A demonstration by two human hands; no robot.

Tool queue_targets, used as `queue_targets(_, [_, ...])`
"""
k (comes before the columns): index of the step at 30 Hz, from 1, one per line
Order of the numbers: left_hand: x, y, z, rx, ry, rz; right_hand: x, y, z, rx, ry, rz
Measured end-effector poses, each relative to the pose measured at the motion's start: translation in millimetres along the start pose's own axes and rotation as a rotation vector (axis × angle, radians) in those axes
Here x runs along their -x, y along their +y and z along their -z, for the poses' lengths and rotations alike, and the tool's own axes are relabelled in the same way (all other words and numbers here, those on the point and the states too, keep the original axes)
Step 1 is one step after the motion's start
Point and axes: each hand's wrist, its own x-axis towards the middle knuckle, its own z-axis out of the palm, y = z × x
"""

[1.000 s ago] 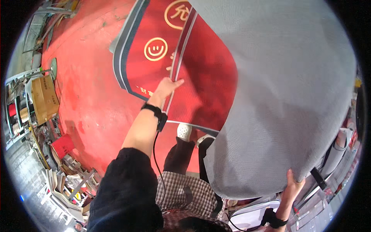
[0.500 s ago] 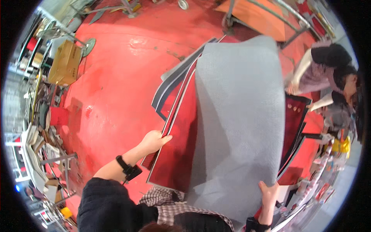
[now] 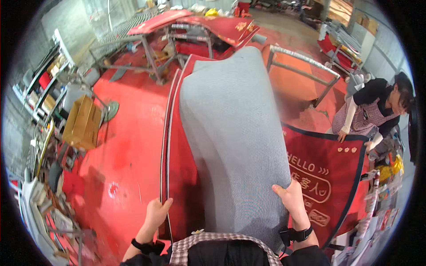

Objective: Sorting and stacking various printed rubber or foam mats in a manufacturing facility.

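Note:
A large floor mat (image 3: 235, 124) with a grey underside is held in front of me. It is folded over lengthwise, and its red face shows along the left with pale and dark border stripes. My left hand (image 3: 155, 215) is closed around the striped left edge near my body. On the right, my right hand (image 3: 290, 199) grips the grey edge, thumb on top and fingers hidden beneath. The mat stretches away from my apron toward the far side and its far end bulges upward.
At right, another person (image 3: 377, 106) holds a dark red printed mat (image 3: 328, 164) by its far edge. Ahead stand a metal frame (image 3: 306, 60) with an orange panel and a rack (image 3: 153, 57) bearing red mats. A cardboard box (image 3: 82, 122) and cluttered shelves line the left.
My view has tilted upward. My right hand sits higher along the grey edge, and the mat has swung left. More of the other person's printed mat shows; the blue-edged mats at left are out of sight.

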Motion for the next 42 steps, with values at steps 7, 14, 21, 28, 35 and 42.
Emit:
queue_targets(7, [-128,-39,146,-0.04,0.082,-0.205,-107,-119,-147,-0.087,0.064,0.053])
queue_targets(14, [-249,-35,205,0.133,0.168,-0.097,-228,-206,-210,0.062,0.025,0.152])
queue_targets(21, [-435,7,214,0.207,0.282,-0.082,-414,-254,-224,0.174,0.069,0.305])
queue_targets(28, [-611,114,241,0.273,0.272,-0.034,-607,-327,-188,0.148,0.218,0.474])
queue_targets(35, [-801,182,296,0.232,0.384,-0.363,-733,-393,-178,-0.042,0.424,0.49])
queue_targets(42, [-1170,355,446,-0.072,0.826,-1.025,-979,-477,-131,-0.14,0.817,0.72])
